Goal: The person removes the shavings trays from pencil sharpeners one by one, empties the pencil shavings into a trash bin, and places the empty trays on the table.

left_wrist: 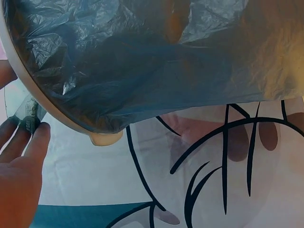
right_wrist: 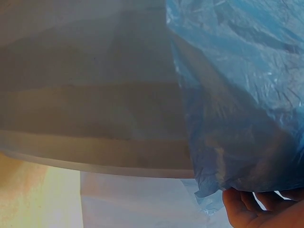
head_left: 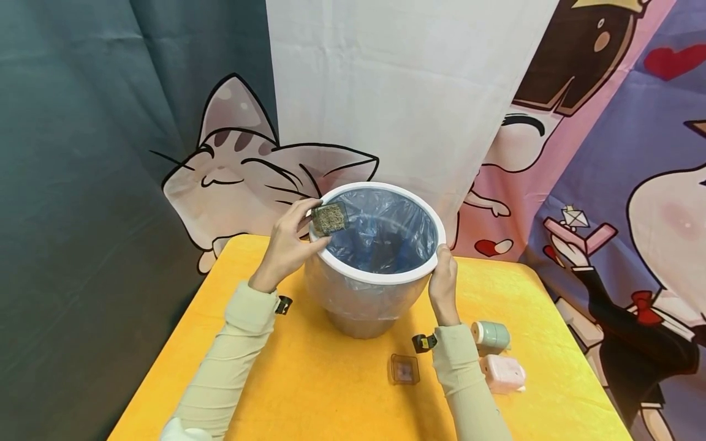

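Note:
A trash can (head_left: 380,278) with a white rim and a thin bluish bag lining it stands on the yellow-covered table. At the left of its rim, my left hand (head_left: 289,239) holds a small clear square box (head_left: 330,218) between thumb and fingers; dry, greenish-brown bits show inside. The box appears tilted toward the can's opening. In the left wrist view the box (left_wrist: 31,114) sits at the fingertips, outside the rim. My right hand (head_left: 444,278) grips the rim on the right. In the right wrist view its fingers (right_wrist: 235,204) are against the bag's edge, partly cut off.
A small clear square tray or lid (head_left: 405,369) lies on the yellow cloth (head_left: 320,386) in front of the can. Right of the right forearm lie a green rounded object (head_left: 493,335) and a pink one (head_left: 504,373). Cartoon-printed curtains (head_left: 408,79) hang behind the table.

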Demonstrator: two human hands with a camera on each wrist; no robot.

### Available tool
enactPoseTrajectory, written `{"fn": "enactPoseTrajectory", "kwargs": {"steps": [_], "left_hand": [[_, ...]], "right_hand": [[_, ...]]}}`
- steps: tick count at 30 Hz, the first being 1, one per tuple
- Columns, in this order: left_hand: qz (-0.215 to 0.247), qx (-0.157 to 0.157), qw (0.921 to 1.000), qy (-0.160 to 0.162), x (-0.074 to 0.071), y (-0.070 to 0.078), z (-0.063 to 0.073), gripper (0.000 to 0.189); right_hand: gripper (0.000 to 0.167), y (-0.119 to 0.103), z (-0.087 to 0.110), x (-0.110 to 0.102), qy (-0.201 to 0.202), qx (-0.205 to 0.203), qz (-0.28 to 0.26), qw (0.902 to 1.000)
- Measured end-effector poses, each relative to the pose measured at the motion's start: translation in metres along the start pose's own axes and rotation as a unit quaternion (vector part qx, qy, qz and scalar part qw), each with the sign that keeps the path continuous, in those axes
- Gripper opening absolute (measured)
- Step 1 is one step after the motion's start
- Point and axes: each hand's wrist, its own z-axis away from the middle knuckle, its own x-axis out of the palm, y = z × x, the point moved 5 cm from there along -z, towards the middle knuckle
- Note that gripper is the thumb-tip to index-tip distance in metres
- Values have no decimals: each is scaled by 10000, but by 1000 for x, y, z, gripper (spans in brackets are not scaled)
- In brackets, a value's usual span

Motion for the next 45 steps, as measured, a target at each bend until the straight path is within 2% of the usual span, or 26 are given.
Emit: {"fn": "enactPoseTrajectory", "kwargs": {"steps": [3,7,13,18,20,28,32,38,45], "left_hand": [[-6,99,9999,15,2,-9,0,67],[-96,238,9997,3,2,-10,-1,67],[-720,510,9961,54,2,-5,-2,64],[-1103,788,9907,91,3,-2,-4,63],[-1175,856,9894,63,4,-1,-4,63],[-1299,951,9869,-81,7,6,-6,64],[-1294,971,9866,-231,10,9,-8,62],[-1445,1048,9834,-322,13,13,-10,61],[-1684,1491,9737,-378,16,20,-9,60]], "right_hand": [[51,1,0,0,51,-48,-9,10000],[52,0,0,1,86,-118,-19,9999],[51,0,0,1,138,-76,-34,9999],[46,-24,7,3,7,2,25,10000],[43,-33,11,4,-44,26,54,10000],[36,-35,10,5,32,-49,25,10000],[37,-33,9,4,43,36,26,10000],[47,-9,3,0,-32,204,68,9998],[52,1,0,0,35,116,140,9998]]}}
